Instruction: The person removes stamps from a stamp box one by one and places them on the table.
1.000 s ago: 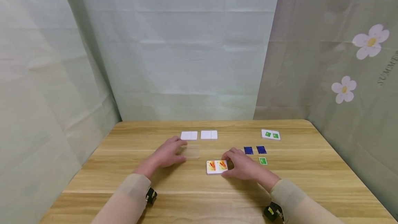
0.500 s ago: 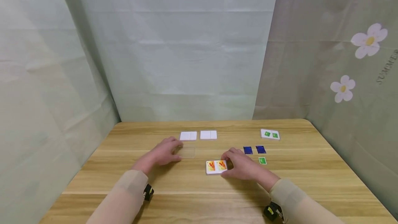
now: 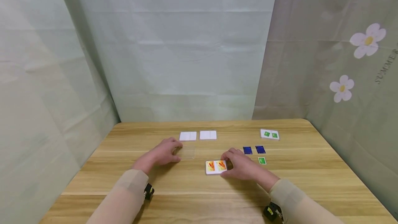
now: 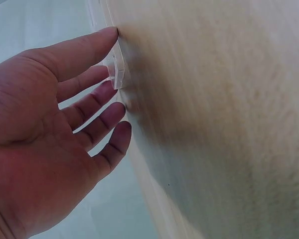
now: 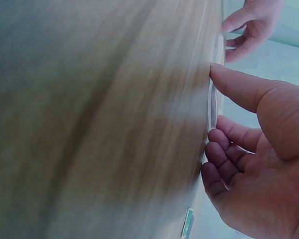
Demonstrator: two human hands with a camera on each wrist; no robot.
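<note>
Basically, right-hand fingers clamped on card case, long axis running left from fingertips; left hand, farther off, pinched clear plastic piece right of fingers.

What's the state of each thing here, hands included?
Left hand: pinching the clear plastic piece
Right hand: pinching the orange-picture card
Clear plastic piece: held, bare
Orange-picture card: held, face up
Left white card: flat, blank
Right white card: flat, blank
Green-picture card: flat, untouched
Left blue square: loose
Right blue square: loose
Green square: loose
</note>
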